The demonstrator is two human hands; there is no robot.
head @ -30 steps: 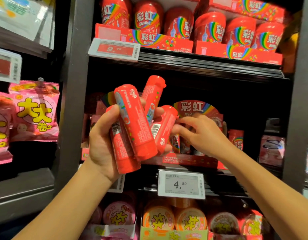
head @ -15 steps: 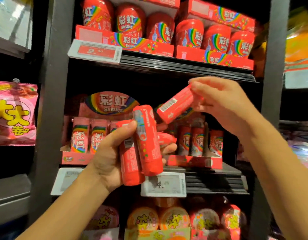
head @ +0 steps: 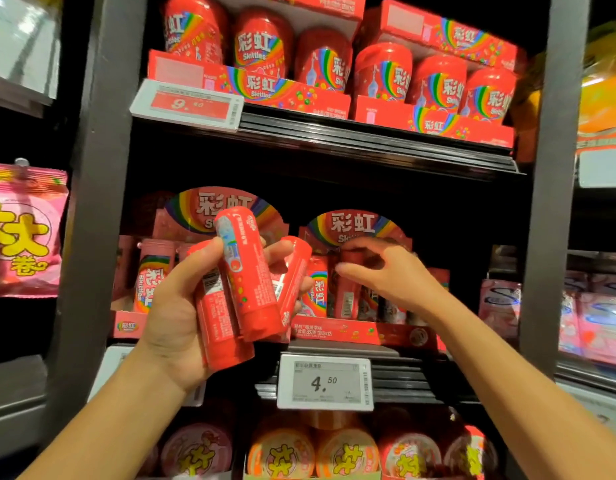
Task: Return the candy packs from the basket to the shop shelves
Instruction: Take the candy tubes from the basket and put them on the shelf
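The left hand (head: 182,306) grips a bunch of red candy tubes (head: 247,278), thumb across the front and fingers curled behind, holding them tilted in front of the middle shelf (head: 396,375). The right hand (head: 396,275) reaches into the right-hand display tray (head: 362,332) at the front edge of that shelf, fingers curled round the top of one upright tube (head: 348,292) standing among others there. A white price tag (head: 325,382) reading 4.50 hangs on the shelf's front edge below the tray. Round red candy jars (head: 434,84) fill the top shelf, and pink bags (head: 22,230) hang at the left.
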